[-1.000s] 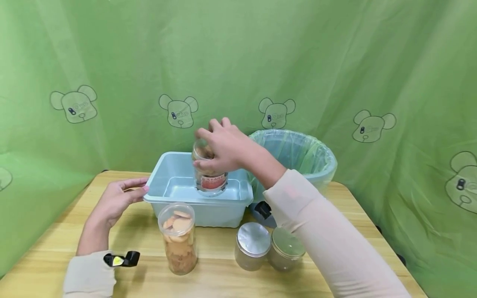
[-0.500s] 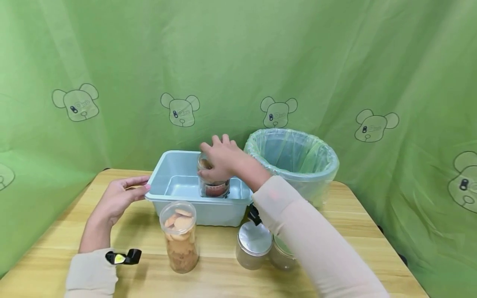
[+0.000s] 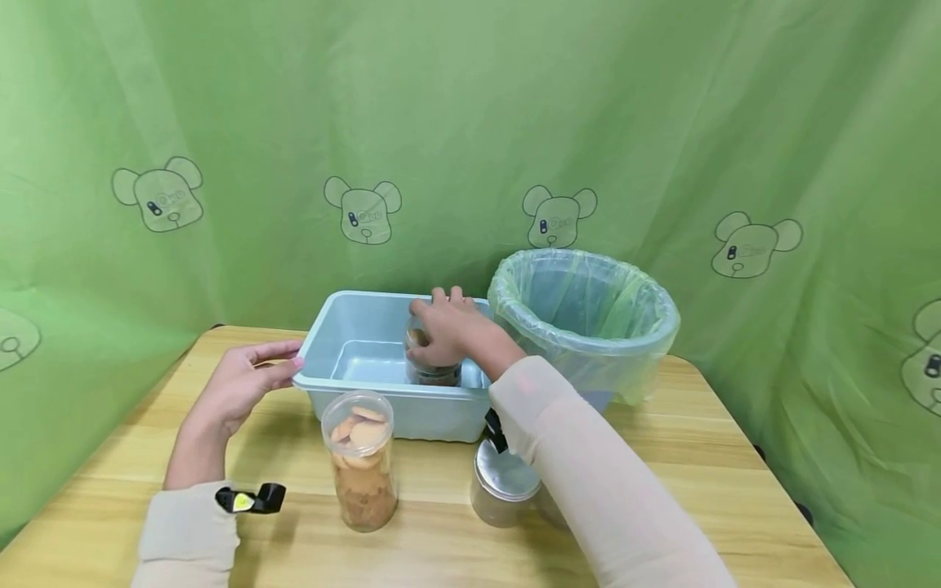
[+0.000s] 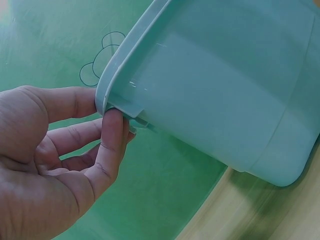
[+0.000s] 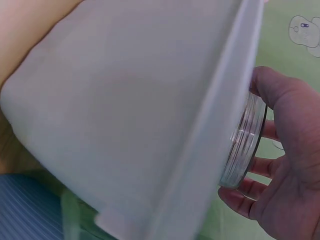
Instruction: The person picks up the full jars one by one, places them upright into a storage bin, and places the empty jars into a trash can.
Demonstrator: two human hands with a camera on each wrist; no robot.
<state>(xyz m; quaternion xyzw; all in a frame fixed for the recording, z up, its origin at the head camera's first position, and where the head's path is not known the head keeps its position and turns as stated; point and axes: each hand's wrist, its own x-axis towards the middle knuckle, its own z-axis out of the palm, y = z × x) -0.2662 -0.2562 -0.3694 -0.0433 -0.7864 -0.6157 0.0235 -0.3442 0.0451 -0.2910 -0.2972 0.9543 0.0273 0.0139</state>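
Note:
My left hand (image 3: 238, 380) pinches the left rim of a light blue plastic basin (image 3: 400, 415). In the left wrist view, that hand's fingers (image 4: 75, 102) bend round the basin's corner lip. Inside the basin, toward its right side, my right hand (image 3: 448, 331) grips a clear jar (image 3: 434, 376) from above. Brown contents show through the jar's wall. The right wrist view has the jar's ridged, clear rim (image 5: 245, 140) between thumb and fingers; the basin wall (image 5: 120, 110) hides the jar's lower part.
A tall clear canister of cookies (image 3: 363, 465) stands in front of the basin. Right of it is a silver-lidded jar (image 3: 506, 482); my right sleeve covers most of another jar beside it. A bin with a green liner (image 3: 588, 335) stands at the back right. Green curtain (image 3: 441, 98) hangs behind.
My right hand has lowered the jar into the basin and shifted it slightly right. My left hand keeps its hold on the rim. The head view has shifted slightly.

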